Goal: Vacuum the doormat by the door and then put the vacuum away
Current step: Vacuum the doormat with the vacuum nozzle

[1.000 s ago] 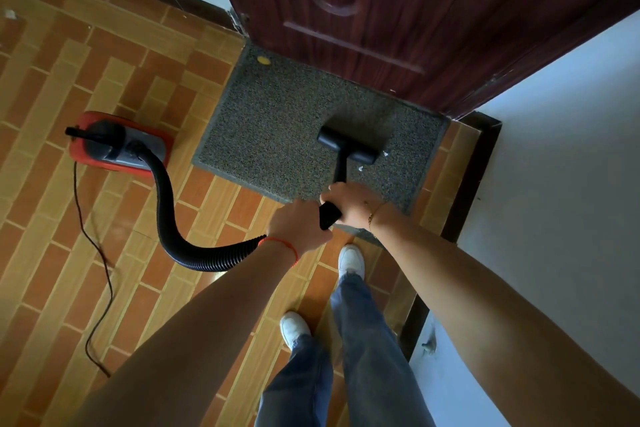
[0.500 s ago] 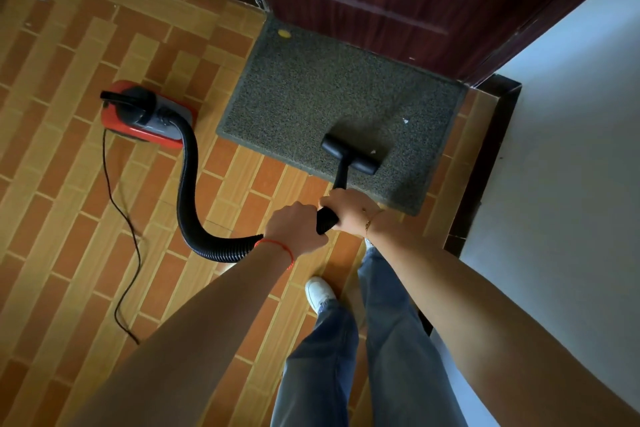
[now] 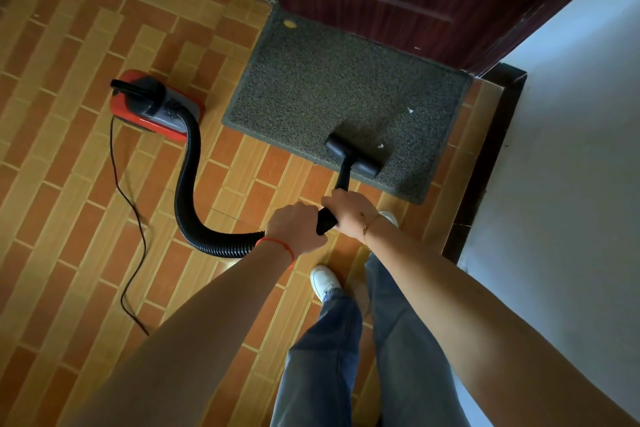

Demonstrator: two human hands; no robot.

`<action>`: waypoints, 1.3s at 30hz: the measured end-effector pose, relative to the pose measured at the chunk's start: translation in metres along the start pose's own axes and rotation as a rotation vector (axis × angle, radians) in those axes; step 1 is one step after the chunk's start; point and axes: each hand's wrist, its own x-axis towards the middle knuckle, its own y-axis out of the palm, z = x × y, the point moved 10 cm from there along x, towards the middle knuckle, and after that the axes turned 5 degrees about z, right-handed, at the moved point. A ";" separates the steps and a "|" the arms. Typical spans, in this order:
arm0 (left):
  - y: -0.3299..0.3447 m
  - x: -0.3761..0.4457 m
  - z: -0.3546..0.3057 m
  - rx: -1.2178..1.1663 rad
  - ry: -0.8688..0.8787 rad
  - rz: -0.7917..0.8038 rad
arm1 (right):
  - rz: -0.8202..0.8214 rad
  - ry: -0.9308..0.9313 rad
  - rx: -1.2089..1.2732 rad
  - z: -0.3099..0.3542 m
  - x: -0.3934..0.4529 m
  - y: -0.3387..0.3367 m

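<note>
Step in hand: vacuuming the grey textured doormat (image 3: 339, 87).
Both hands grip the black wand (image 3: 343, 177), fingers closed; next, sweep toward white specks (image 3: 410, 110).

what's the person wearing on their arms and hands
Both forearms are bare, with no sleeves in view and no gloves. The left hand has a thin red string bracelet at its wrist. The right hand has a fine gold chain bracelet.

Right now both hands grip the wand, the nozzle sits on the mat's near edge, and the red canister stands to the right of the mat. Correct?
Not quite. The head view shows the red canister left of the mat, not right. Left hand and right hand grip the wand; the nozzle sits near the mat's near edge.
</note>
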 end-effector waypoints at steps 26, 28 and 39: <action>-0.141 0.158 -0.136 -0.101 0.011 -0.109 | -0.043 0.017 -0.013 -0.217 0.035 -0.128; -0.154 0.169 -0.145 -0.105 0.008 -0.108 | -0.039 0.014 -0.011 -0.233 0.038 -0.141; -0.215 0.220 -0.185 -0.141 -0.007 -0.125 | -0.032 -0.009 -0.049 -0.299 0.056 -0.196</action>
